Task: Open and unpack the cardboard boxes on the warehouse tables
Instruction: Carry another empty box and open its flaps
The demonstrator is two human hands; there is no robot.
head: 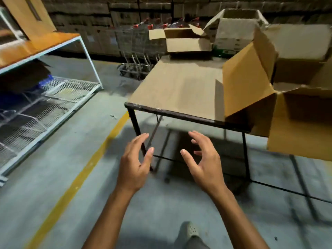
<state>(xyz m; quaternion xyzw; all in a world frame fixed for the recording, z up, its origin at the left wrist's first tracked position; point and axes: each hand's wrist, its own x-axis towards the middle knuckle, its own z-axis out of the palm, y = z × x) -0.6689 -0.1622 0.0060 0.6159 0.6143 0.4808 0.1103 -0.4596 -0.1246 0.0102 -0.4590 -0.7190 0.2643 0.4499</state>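
Bare and empty, left hand (pixel 133 164) and right hand (pixel 204 162) hover off the near edge of the table (pixel 179 90), fingers spread and loosely curved. Open cardboard box (pixel 296 139) sits at its near right corner, flaps up; best to step right, steady one wall, then reach inside.

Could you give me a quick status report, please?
Empty, open: left hand, right hand. Nearest cardboard box open, at table edge. Nothing between.
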